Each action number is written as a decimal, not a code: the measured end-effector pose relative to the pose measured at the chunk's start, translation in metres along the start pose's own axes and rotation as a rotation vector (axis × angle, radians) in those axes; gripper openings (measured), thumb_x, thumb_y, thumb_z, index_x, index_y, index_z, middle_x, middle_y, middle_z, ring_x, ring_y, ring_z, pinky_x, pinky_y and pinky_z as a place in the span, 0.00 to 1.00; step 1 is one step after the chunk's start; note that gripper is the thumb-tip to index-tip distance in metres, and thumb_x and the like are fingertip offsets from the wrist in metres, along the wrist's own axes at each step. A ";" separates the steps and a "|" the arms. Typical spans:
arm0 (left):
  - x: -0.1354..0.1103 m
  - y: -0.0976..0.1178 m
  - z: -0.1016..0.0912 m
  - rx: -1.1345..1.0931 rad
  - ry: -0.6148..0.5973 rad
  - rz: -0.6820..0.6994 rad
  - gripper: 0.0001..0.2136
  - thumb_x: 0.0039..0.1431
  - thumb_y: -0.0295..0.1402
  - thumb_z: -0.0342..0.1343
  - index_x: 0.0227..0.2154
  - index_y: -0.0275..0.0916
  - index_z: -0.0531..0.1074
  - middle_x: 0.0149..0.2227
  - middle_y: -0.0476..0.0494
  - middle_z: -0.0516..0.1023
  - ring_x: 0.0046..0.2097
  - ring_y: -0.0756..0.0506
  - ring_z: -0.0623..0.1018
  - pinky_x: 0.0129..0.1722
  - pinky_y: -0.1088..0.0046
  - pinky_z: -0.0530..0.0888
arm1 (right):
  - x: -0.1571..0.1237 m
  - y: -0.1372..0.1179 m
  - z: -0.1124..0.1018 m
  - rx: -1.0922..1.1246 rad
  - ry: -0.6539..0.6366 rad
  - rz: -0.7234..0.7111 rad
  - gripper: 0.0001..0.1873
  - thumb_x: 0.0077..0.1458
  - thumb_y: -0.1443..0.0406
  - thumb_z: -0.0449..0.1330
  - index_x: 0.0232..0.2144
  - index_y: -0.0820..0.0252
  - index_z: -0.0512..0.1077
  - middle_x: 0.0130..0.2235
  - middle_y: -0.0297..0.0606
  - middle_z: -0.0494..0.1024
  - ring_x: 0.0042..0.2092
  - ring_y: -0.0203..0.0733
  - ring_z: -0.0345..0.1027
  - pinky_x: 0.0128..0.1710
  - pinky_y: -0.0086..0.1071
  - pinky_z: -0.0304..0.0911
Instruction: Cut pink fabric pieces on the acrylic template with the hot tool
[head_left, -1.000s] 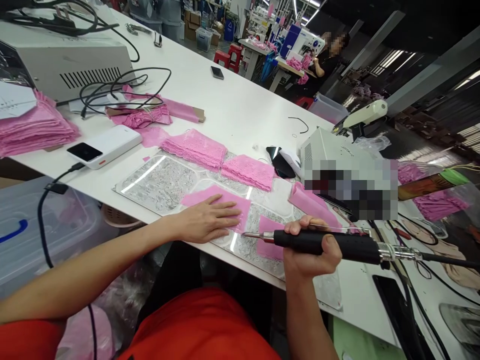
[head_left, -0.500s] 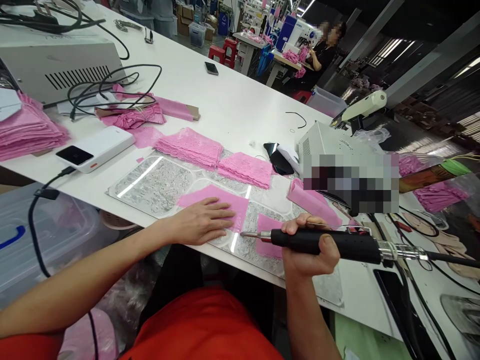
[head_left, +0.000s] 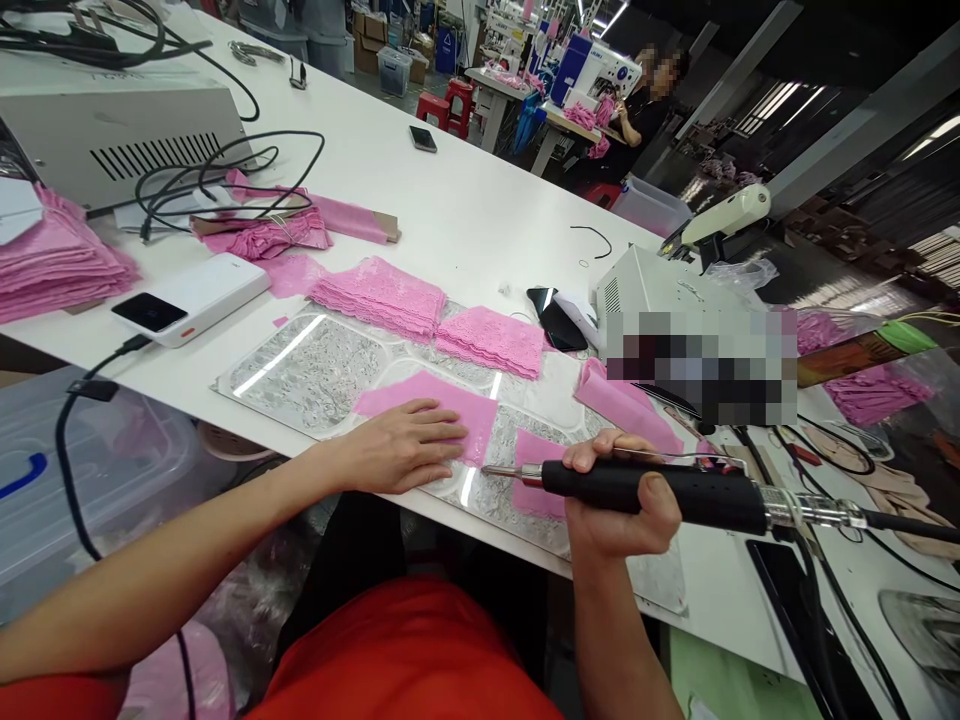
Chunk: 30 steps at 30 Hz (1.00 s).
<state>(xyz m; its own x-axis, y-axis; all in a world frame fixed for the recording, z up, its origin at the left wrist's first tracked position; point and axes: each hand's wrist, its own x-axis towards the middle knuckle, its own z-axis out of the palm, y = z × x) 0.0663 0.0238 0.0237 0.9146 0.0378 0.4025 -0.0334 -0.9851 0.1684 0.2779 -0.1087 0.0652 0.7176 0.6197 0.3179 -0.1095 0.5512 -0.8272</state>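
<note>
My left hand (head_left: 409,445) lies flat, fingers stretched out, over a thin pink fabric piece (head_left: 435,393) on a grey marble-patterned board (head_left: 300,365). In my right hand (head_left: 619,525) is a corded pen-like tool (head_left: 675,492) with a thick black grip and a slim metal tip, held level with my fingers wrapped round it. Its tip points left and is at the fabric's lower right corner; whether it touches cannot be made out. A second pink piece (head_left: 529,455) lies partly behind the tool. Two pink fabric stacks, a left one (head_left: 379,297) and a right one (head_left: 491,340), sit along the board's far edge.
A grey box unit (head_left: 645,285) stands at the right, with folded pink fabric (head_left: 619,400) before it. Cables run along the right side. To the left are a white power bank (head_left: 217,290), a vented machine (head_left: 142,130) and more pink fabric (head_left: 56,260). A person (head_left: 637,115) sits farther back.
Both hands stay almost in place. The back end of the corded tool has shifted very slightly to the right and down.
</note>
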 end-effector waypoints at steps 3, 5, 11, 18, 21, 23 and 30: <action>0.000 0.000 0.000 -0.018 0.013 0.001 0.16 0.70 0.38 0.47 0.53 0.38 0.72 0.54 0.37 0.76 0.59 0.40 0.72 0.62 0.58 0.64 | 0.001 -0.001 -0.001 0.004 0.004 -0.022 0.13 0.42 0.57 0.55 0.28 0.58 0.73 0.27 0.31 0.70 0.21 0.33 0.64 0.20 0.33 0.62; 0.000 0.001 0.000 -0.032 0.022 -0.002 0.16 0.69 0.37 0.48 0.53 0.38 0.72 0.54 0.36 0.76 0.59 0.40 0.72 0.62 0.58 0.65 | 0.003 -0.001 -0.002 0.000 0.011 -0.035 0.13 0.42 0.57 0.55 0.28 0.58 0.72 0.27 0.31 0.70 0.20 0.33 0.64 0.20 0.33 0.62; 0.000 0.001 0.001 0.003 0.006 -0.001 0.16 0.69 0.38 0.47 0.53 0.39 0.72 0.54 0.38 0.75 0.59 0.40 0.72 0.62 0.59 0.64 | 0.002 0.001 0.001 -0.010 -0.006 -0.048 0.13 0.43 0.57 0.55 0.28 0.58 0.71 0.27 0.31 0.69 0.21 0.33 0.64 0.21 0.32 0.62; 0.000 0.001 0.001 0.027 0.033 0.024 0.16 0.70 0.38 0.47 0.51 0.36 0.73 0.54 0.37 0.76 0.58 0.39 0.73 0.60 0.60 0.66 | 0.000 0.004 0.004 0.006 -0.015 -0.046 0.12 0.43 0.58 0.55 0.28 0.59 0.72 0.27 0.32 0.70 0.21 0.34 0.65 0.21 0.33 0.63; 0.000 0.001 0.002 0.031 0.043 0.032 0.16 0.70 0.38 0.46 0.51 0.35 0.72 0.54 0.37 0.76 0.57 0.39 0.73 0.59 0.59 0.66 | 0.001 0.005 0.003 0.012 -0.033 -0.062 0.12 0.43 0.59 0.55 0.28 0.59 0.73 0.27 0.32 0.71 0.21 0.34 0.66 0.21 0.33 0.63; 0.000 0.001 0.002 0.033 0.045 0.030 0.16 0.70 0.38 0.46 0.52 0.36 0.72 0.54 0.38 0.76 0.57 0.39 0.73 0.60 0.59 0.66 | 0.001 0.006 0.003 0.005 -0.050 -0.077 0.10 0.44 0.60 0.55 0.27 0.59 0.72 0.27 0.31 0.70 0.21 0.34 0.66 0.21 0.33 0.63; -0.001 0.002 0.002 0.022 0.042 0.020 0.16 0.70 0.38 0.47 0.51 0.36 0.73 0.54 0.37 0.76 0.58 0.39 0.73 0.59 0.58 0.67 | 0.001 0.006 0.002 -0.011 -0.080 -0.106 0.08 0.45 0.61 0.55 0.26 0.59 0.71 0.26 0.31 0.70 0.21 0.34 0.66 0.21 0.33 0.64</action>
<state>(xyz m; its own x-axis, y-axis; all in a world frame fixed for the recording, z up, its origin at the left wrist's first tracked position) 0.0663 0.0214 0.0216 0.8959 0.0245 0.4436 -0.0424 -0.9892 0.1403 0.2767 -0.1031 0.0616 0.6676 0.6011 0.4394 -0.0280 0.6100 -0.7919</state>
